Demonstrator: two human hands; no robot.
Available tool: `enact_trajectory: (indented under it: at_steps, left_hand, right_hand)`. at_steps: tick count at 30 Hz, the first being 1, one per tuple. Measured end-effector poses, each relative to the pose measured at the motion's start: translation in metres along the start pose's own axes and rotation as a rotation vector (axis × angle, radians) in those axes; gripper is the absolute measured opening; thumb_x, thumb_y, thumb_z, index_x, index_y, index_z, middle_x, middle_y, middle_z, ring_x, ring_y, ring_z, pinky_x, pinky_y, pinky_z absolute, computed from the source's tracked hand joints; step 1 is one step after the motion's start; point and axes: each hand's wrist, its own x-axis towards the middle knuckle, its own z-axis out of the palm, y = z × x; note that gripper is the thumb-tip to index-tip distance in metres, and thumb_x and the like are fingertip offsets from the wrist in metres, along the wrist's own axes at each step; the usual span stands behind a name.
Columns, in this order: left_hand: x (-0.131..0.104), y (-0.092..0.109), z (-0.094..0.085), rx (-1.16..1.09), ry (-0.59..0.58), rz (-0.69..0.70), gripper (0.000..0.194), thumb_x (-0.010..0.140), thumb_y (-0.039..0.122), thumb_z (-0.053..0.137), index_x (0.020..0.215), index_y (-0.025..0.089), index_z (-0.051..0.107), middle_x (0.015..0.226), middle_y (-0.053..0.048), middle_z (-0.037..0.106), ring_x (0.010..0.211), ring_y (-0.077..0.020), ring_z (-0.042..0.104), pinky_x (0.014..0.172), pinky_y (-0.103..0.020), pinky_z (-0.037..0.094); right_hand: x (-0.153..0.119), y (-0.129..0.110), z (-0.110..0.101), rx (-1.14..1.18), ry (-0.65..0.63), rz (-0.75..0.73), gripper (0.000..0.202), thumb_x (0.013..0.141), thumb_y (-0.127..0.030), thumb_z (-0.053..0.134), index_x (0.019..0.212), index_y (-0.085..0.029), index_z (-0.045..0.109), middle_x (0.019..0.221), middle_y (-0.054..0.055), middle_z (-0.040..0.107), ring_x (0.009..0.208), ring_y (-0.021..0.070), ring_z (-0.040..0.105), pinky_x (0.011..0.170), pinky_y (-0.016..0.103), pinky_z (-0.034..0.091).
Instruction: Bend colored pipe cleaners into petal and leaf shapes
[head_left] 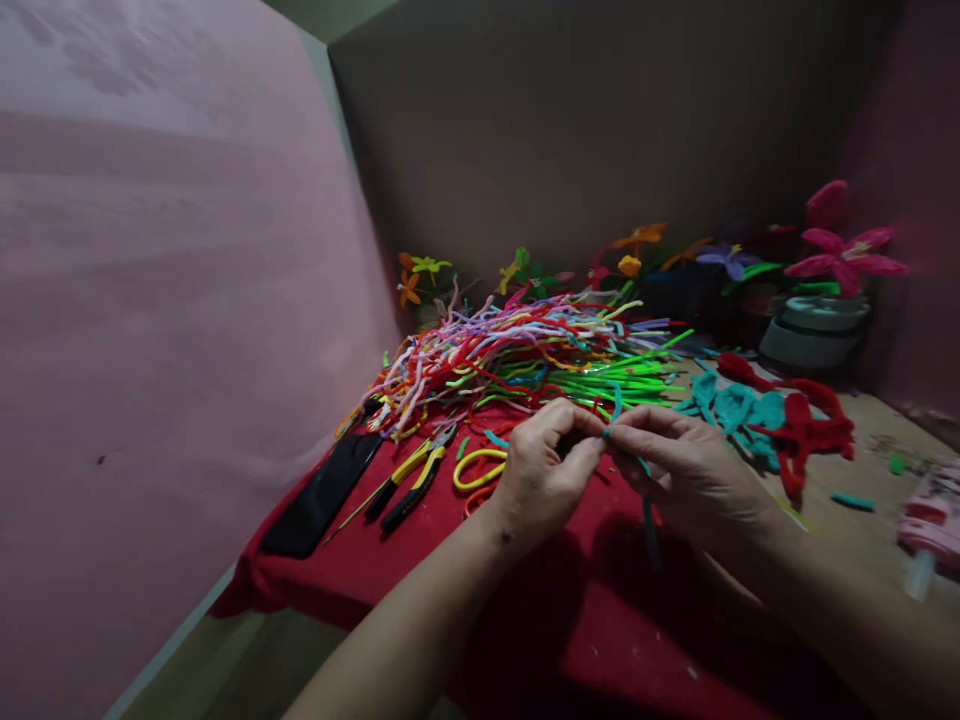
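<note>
A teal pipe cleaner [651,530] is pinched between my two hands above the red cloth. One end sticks up past the fingertips, and a longer length hangs below my right hand. My left hand [551,465] is closed, its thumb and forefinger meeting at the teal piece. Facing it, my right hand [690,465] is closed on the same pipe cleaner, fingertips almost touching the left ones. Beside my left hand lie scissors with yellow handles [480,468], partly hidden by the wrist. Shaped teal pipe-cleaner pieces [739,408] rest beyond my right hand, next to red ones [806,440].
A large heap of coloured pipe cleaners [480,350] covers the back of the red-clothed table [337,585]. Pliers [412,475] and a black phone [322,500] lie left. Pipe-cleaner flowers, one in a pot [814,330], stand behind. A pink glue gun [930,520] is at right.
</note>
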Motion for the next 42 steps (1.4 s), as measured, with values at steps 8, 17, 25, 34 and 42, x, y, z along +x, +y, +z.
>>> enact_trajectory:
  at_steps: [8, 17, 25, 34, 42]
  left_hand:
    - [0.000, 0.002, 0.001, -0.153, -0.017, -0.062, 0.006, 0.074, 0.018, 0.055, 0.072, 0.014, 0.057, 0.068, -0.001, 0.054, 0.064, -0.0102, 0.050, 0.062, -0.023, 0.041]
    - [0.003, 0.005, -0.003, -0.600, -0.106, -0.338, 0.010, 0.064, 0.018, 0.066, 0.069, 0.011, 0.061, 0.058, 0.003, 0.053, 0.050, -0.0045, 0.043, 0.052, -0.019, 0.036]
    - [0.000, 0.006, -0.004, -0.221, -0.039, -0.009, 0.004, 0.071, 0.013, 0.059, 0.069, 0.013, 0.063, 0.069, -0.002, 0.058, 0.066, -0.0107, 0.053, 0.063, -0.024, 0.043]
    - [0.000, 0.010, -0.007, -0.331, -0.106, -0.024, 0.006, 0.070, 0.009, 0.058, 0.071, 0.013, 0.062, 0.069, -0.001, 0.056, 0.063, -0.0093, 0.051, 0.059, -0.022, 0.042]
    - [0.000, 0.012, -0.008, -0.402, -0.157, -0.042, 0.004, 0.070, 0.010, 0.060, 0.072, 0.013, 0.062, 0.069, -0.001, 0.056, 0.066, -0.0098, 0.049, 0.062, -0.022, 0.040]
  right_hand:
    - [0.000, -0.001, -0.002, 0.003, -0.052, 0.046, 0.019, 0.058, -0.023, 0.077, 0.066, -0.015, 0.062, 0.052, -0.002, 0.052, 0.044, 0.0042, 0.044, 0.038, 0.015, 0.029]
    - [0.004, -0.004, -0.009, 0.073, -0.158, 0.218, 0.024, 0.054, -0.024, 0.077, 0.059, -0.012, 0.057, 0.050, -0.001, 0.050, 0.035, 0.0002, 0.034, 0.031, 0.013, 0.019]
    - [0.004, -0.003, -0.007, 0.033, -0.195, 0.215, 0.027, 0.057, -0.028, 0.075, 0.060, -0.012, 0.053, 0.048, -0.003, 0.045, 0.034, -0.0007, 0.029, 0.032, 0.013, 0.016]
    - [-0.001, -0.001, -0.005, 0.127, -0.278, 0.246, 0.026, 0.058, -0.027, 0.074, 0.058, -0.013, 0.053, 0.044, -0.005, 0.039, 0.035, -0.0002, 0.028, 0.033, 0.012, 0.018]
    - [-0.004, 0.003, -0.004, 0.216, -0.294, 0.257, 0.021, 0.059, -0.024, 0.072, 0.059, -0.012, 0.054, 0.044, -0.005, 0.038, 0.035, 0.0003, 0.028, 0.033, 0.012, 0.020]
